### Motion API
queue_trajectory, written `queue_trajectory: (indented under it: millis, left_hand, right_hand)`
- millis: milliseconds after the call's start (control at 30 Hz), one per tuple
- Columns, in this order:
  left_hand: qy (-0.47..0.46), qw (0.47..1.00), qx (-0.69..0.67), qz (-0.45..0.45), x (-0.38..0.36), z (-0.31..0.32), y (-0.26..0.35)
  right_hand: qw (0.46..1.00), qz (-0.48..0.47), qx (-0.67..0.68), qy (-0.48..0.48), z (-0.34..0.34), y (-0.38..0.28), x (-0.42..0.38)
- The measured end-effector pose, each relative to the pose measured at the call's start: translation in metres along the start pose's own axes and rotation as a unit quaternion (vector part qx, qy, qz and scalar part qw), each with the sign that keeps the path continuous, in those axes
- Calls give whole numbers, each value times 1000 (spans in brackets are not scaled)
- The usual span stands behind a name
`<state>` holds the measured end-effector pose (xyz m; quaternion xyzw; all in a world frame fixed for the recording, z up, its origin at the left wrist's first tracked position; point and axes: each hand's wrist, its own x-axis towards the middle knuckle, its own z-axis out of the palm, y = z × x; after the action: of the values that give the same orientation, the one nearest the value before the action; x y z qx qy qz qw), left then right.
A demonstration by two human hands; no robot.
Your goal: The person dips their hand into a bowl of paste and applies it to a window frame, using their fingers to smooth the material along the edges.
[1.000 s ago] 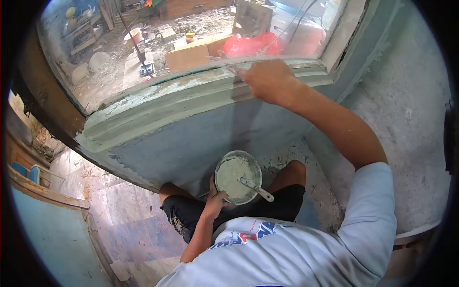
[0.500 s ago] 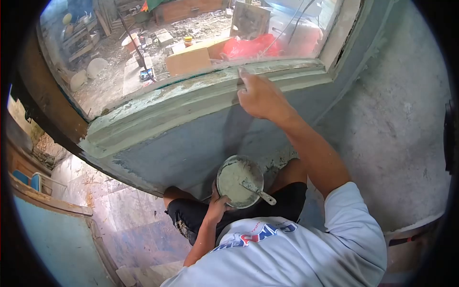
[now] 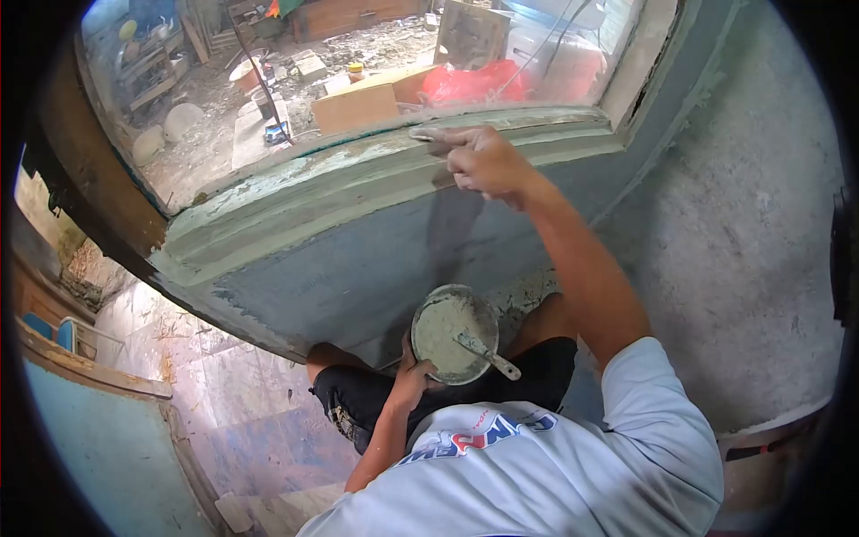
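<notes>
My left hand (image 3: 411, 375) grips the near-left rim of a round bowl (image 3: 490, 315) held above my lap. Thick grey-green paste (image 3: 438, 333) covers its inside. A small trowel or putty knife (image 3: 506, 366) rests in the bowl, its pale handle sticking out over the right rim and its blade partly in the paste. Up at the window, my right hand (image 3: 488, 163) touches the window sill (image 3: 295, 188) with its index finger stretched out to the left and the other fingers curled. Grey paste coats that fingertip.
Beyond the glass lie a cardboard box (image 3: 358, 109), a red plastic bag (image 3: 474, 83) and rubble. A rough grey wall (image 3: 734, 242) stands to the right. At lower left are a tiled floor (image 3: 242, 394) and a blue panel (image 3: 89, 447).
My right hand has slid left along the sill, its index finger now pointing left. The bowl has shifted slightly up and right, with my left hand still on it.
</notes>
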<state>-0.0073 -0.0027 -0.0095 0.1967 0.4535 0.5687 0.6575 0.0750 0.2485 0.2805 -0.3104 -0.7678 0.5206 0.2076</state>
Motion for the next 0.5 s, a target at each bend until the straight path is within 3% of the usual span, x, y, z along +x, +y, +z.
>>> queue_trajectory:
  millis: [33, 133, 267, 433, 500]
  left_hand:
    - [1, 1000, 0, 2, -2, -1, 0]
    - [9, 1000, -15, 11, -5, -2, 2]
    - [34, 999, -23, 11, -9, -11, -1]
    - [53, 998, -21, 5, -10, -13, 0]
    - [55, 998, -32, 13, -8, -14, -3]
  right_hand:
    - [994, 19, 99, -34, -3, -1, 0]
    - [982, 10, 156, -105, -28, -9, -2]
    - [988, 54, 23, -143, -51, -17, 13]
    - [980, 58, 19, -188, -62, -24, 0]
    - [987, -17, -137, -83, -36, -8, -15]
